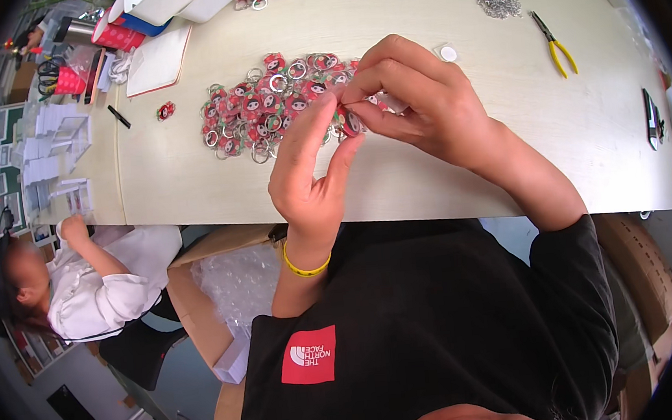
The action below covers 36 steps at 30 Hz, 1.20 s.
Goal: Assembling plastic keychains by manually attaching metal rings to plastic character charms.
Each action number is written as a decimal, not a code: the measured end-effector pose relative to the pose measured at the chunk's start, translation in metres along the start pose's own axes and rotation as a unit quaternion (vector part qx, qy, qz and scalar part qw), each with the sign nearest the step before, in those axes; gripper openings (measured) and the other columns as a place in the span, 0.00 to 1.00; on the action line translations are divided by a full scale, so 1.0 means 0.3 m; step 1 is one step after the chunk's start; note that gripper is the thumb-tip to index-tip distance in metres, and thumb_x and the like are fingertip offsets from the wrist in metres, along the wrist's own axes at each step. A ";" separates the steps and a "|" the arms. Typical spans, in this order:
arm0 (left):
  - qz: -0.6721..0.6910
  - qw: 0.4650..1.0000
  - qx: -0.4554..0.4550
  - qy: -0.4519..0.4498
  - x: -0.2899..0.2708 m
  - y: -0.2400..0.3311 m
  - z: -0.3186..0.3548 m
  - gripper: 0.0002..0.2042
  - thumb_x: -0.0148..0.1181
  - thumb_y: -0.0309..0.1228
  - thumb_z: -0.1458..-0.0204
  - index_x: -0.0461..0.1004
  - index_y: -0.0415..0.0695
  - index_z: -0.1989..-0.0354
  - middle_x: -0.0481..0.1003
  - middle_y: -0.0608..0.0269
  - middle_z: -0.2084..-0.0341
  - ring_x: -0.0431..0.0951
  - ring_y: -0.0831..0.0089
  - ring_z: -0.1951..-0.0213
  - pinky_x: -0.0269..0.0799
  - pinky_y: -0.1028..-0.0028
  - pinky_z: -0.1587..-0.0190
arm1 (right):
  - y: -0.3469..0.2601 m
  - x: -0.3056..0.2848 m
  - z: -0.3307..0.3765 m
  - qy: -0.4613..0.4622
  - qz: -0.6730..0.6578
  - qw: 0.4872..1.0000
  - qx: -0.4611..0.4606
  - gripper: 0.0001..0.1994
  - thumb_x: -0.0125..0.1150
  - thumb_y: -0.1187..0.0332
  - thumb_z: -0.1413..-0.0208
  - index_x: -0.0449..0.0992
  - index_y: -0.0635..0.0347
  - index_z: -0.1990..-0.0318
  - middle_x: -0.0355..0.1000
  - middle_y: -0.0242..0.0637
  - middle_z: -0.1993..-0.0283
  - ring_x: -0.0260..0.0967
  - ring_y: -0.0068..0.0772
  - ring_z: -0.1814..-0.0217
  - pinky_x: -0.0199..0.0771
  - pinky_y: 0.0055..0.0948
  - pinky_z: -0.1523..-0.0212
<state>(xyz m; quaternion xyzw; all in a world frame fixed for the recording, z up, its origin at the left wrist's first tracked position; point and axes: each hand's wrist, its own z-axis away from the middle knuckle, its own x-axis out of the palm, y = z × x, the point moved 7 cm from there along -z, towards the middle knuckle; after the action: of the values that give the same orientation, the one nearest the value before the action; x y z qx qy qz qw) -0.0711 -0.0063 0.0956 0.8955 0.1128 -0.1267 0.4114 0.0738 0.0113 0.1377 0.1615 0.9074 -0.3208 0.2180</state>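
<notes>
Red charm [351, 123] is held above a pale bench [192, 191], the fingers of a worker's left hand [300, 169] clamped on it between thumb and fingertips. The right hand [431, 96] brings its fingers together at the charm's upper edge; what they pinch is too small to tell. Beyond lies a pile of similar charms [253, 106] with metal rings, and, farther right, yellow-handled pliers [551, 40].

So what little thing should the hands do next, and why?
Maybe hold the left hand steady while the right hand gently works, because both hands' fingers meet around one small red charm. The fingers hide exactly what they pinch.
</notes>
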 end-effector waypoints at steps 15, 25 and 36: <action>0.213 0.975 -0.057 0.010 0.009 -0.045 0.012 0.22 0.62 0.16 0.51 0.67 0.32 0.46 0.72 0.49 0.50 0.76 0.64 0.50 0.74 0.67 0.46 | 0.057 0.014 -0.005 -0.057 -0.160 0.985 0.037 0.08 0.63 0.77 0.51 0.72 0.61 0.63 0.70 0.33 0.62 0.71 0.29 0.66 0.72 0.24 0.70; 0.083 0.996 0.010 0.008 0.006 -0.044 0.041 0.22 0.66 0.16 0.55 0.69 0.32 0.49 0.73 0.47 0.51 0.77 0.62 0.51 0.77 0.67 0.50 | 0.030 0.040 0.015 -0.094 -0.091 0.989 0.063 0.09 0.65 0.73 0.50 0.72 0.60 0.62 0.69 0.34 0.61 0.71 0.33 0.68 0.73 0.28 0.72; 0.275 0.950 -0.112 0.101 -0.196 -0.203 0.052 0.17 0.54 0.18 0.45 0.63 0.35 0.47 0.71 0.45 0.51 0.73 0.58 0.47 0.71 0.66 0.46 | -0.018 0.101 0.027 -0.146 -0.412 0.892 0.119 0.03 0.48 0.74 0.37 0.63 0.60 0.58 0.66 0.40 0.57 0.66 0.25 0.72 0.66 0.20 0.72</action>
<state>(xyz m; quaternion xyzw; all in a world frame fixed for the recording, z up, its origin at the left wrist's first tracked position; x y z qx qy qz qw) -0.1473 0.0148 0.0615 0.8482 -0.0832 0.0954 0.5144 0.0480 0.0068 0.1197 -0.2503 0.8059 -0.5071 0.1752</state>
